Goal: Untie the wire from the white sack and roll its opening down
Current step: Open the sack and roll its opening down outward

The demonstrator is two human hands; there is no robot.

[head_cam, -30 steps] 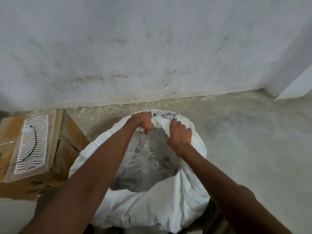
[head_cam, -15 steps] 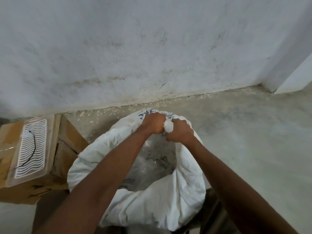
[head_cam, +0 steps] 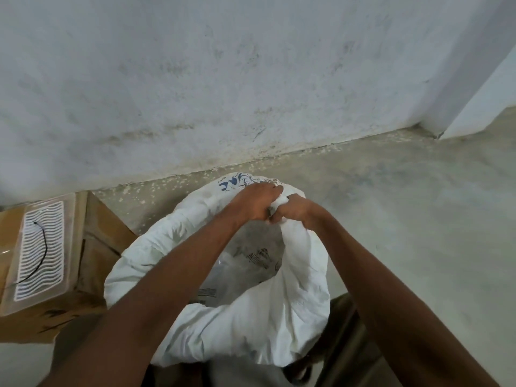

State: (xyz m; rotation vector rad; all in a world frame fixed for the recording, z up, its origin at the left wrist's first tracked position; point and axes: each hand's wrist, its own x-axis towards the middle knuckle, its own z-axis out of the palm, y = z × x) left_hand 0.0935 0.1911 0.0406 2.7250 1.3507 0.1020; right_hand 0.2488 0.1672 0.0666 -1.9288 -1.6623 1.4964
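You are clenching your left hand (head_cam: 258,201) and right hand (head_cam: 296,210) on the white sack (head_cam: 279,317)'s far rim, rolling it; next, be working round the opening.

- Blue printed lettering marks the far rim of the white sack (head_cam: 195,244), too blurred to read.
- Dark print on the clear plastic bags (head_cam: 251,255) inside is likewise illegible.

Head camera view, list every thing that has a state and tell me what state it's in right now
white sack: open, rim rolled down, far edge bunched in both hands
left hand: closed on the sack's far rim
right hand: closed on the same rim
black wire: off the sack, lying loose on the clear plastic lid
cardboard box: flap raised, lid on top
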